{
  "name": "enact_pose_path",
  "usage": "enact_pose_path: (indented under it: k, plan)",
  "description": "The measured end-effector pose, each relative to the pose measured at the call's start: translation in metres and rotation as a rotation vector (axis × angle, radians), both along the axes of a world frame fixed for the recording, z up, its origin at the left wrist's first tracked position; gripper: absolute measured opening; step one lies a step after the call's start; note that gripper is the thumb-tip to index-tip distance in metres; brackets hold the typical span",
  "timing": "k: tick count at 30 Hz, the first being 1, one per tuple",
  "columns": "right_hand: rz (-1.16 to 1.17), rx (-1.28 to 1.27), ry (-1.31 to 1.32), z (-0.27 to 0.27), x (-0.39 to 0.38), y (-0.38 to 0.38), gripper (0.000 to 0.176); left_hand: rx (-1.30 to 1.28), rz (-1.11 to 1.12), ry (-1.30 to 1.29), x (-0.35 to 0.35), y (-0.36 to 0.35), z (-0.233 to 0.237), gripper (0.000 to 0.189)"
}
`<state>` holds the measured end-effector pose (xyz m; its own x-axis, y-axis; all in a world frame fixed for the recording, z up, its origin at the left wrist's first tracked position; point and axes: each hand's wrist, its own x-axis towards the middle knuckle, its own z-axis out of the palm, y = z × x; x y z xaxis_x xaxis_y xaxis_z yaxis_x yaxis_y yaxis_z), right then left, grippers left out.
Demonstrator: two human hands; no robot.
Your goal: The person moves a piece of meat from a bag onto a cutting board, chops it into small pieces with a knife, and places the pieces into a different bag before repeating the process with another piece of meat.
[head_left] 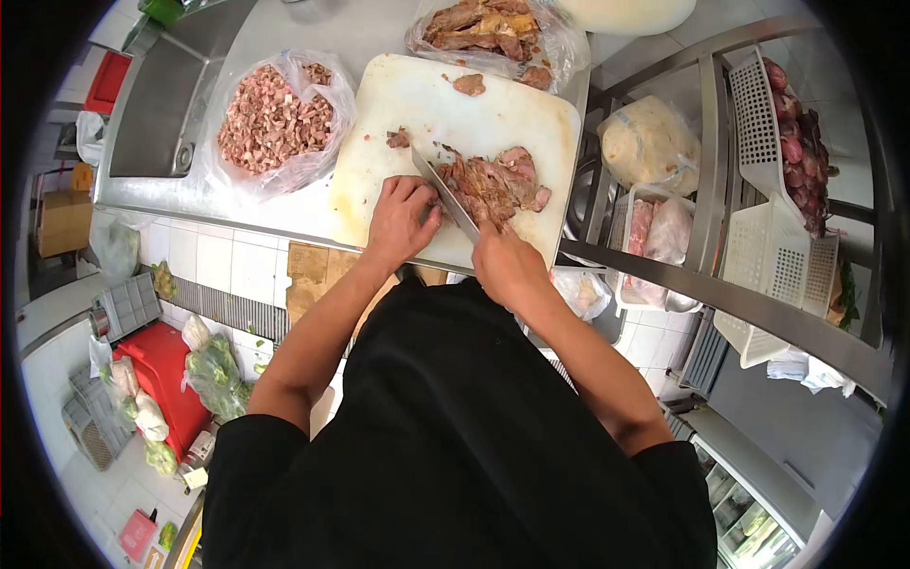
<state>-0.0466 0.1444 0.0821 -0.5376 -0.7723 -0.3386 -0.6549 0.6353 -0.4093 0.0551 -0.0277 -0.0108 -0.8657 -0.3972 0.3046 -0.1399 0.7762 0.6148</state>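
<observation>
My right hand [504, 261] is wrapped round the handle of a kitchen knife [445, 195], its blade slanting up and left over the white cutting board [379, 104]. Sliced cooked meat [493, 185] lies against the blade's right side. My left hand [403, 216] rests on the board left of the blade, fingers curled; what is under them, if anything, is hidden. A small meat scrap [398, 138] sits just beyond the knife tip. Another piece of meat [468, 84] lies near the board's far edge.
Left of the board, a clear bag [277, 119] holds diced meat, beside a steel sink [156, 104]. A bag of larger meat pieces [483, 33] stands behind the board. On the right, a metal rack [706, 161] carries baskets and bagged food.
</observation>
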Motion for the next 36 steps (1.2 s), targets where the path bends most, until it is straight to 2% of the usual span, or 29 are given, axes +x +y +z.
enact_pose_path:
  k: [3,10,15,17,21,27,29,32,36]
  plan:
    - [-0.022,0.087,-0.045,-0.009,0.003,0.003,0.022,-0.002,-0.04,0.032,0.0,0.001,-0.002,0.024]
    - [-0.054,-0.145,-0.016,-0.037,-0.022,-0.06,0.023,-0.015,-0.045,-0.001,0.001,0.001,-0.001,0.025]
    - [-0.019,-0.188,-0.018,-0.018,-0.022,-0.039,0.026,0.0,-0.042,0.01,0.002,0.001,-0.003,0.023]
    - [0.009,-0.011,-0.071,0.02,-0.014,-0.013,0.021,0.012,-0.029,0.009,0.003,0.002,-0.004,0.022]
    - [0.022,0.121,-0.125,0.027,-0.007,0.015,0.02,0.053,-0.022,0.011,0.002,0.001,-0.003,0.02]
    - [-0.071,0.034,-0.022,-0.029,-0.002,-0.043,0.02,0.072,-0.02,0.048,-0.001,0.0,-0.003,0.02]
    - [-0.04,-0.122,-0.032,-0.032,-0.01,-0.057,0.021,0.068,-0.018,0.041,-0.001,0.003,-0.003,0.021]
    - [-0.053,-0.188,-0.035,-0.036,-0.024,-0.068,0.022,0.057,-0.025,0.038,0.002,-0.003,-0.002,0.022]
    - [-0.075,-0.13,-0.053,-0.002,-0.027,-0.038,0.023,0.014,0.029,0.068,0.009,-0.003,0.005,0.02]
